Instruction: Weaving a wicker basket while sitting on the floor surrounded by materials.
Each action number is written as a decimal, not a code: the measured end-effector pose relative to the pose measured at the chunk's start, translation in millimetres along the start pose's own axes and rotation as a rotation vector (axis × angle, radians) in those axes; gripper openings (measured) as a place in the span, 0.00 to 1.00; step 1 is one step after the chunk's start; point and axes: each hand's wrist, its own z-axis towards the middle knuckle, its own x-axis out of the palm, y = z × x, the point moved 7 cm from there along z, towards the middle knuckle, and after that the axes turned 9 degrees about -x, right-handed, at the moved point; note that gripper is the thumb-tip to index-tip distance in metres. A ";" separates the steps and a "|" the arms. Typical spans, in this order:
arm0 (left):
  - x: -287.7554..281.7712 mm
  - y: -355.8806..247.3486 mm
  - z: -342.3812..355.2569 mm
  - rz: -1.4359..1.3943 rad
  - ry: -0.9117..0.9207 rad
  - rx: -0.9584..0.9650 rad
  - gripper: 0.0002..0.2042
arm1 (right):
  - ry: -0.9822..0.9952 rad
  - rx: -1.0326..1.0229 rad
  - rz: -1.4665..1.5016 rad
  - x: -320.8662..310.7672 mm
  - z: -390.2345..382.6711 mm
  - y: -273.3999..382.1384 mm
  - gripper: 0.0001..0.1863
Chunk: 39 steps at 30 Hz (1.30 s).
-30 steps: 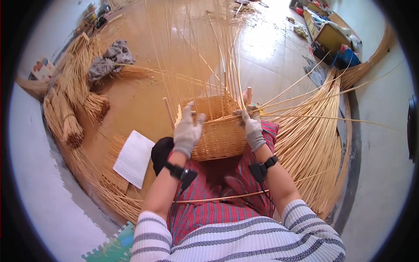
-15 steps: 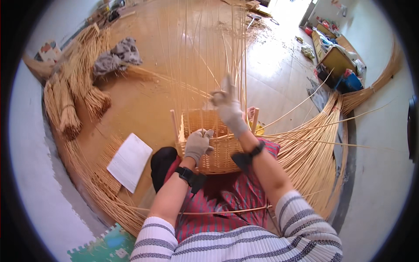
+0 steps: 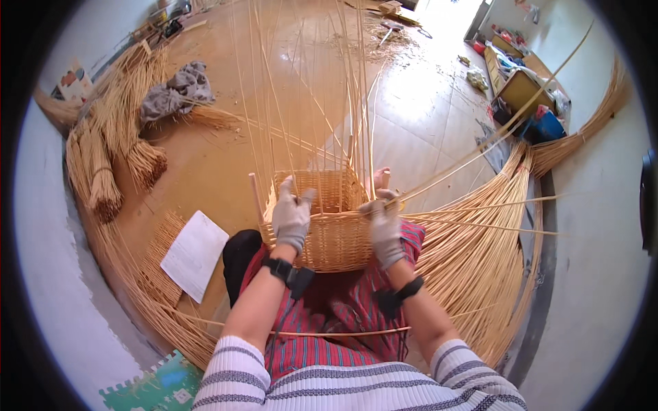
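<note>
Wicker basket (image 3: 336, 246) on lap, at far edge of plaid cloth (image 3: 319, 356); upright stakes (image 3: 361, 103) rise from it. Right hand (image 3: 385, 229), raised among stakes half second ago, now down at basket's near right corner, curled shut round long strands (image 3: 473, 152) slanting up right. Left hand (image 3: 291, 219) at near rim, left part: earlier curled, now loosely open, thumb apart from fingers; cannot tell if touching stake. Reed bundle (image 3: 480, 274) unchanged along floor's right edge.
</note>
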 end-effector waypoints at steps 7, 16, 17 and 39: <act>97.2 -7.9 -44.3 -0.072 0.783 -0.316 0.17 | 0.020 0.118 -0.182 -28.9 17.8 -13.0 0.13; 112.1 -12.4 -31.6 -0.030 0.546 -0.170 0.19 | 0.260 -0.426 -0.529 64.3 132.2 23.5 0.39; 116.2 -10.5 -30.1 0.030 0.588 -0.221 0.18 | 0.292 -0.341 -0.467 51.4 127.4 17.8 0.38; -37.3 41.7 31.3 -0.773 0.391 -0.254 0.26 | 0.246 -0.587 -1.507 -36.7 4.6 6.8 0.31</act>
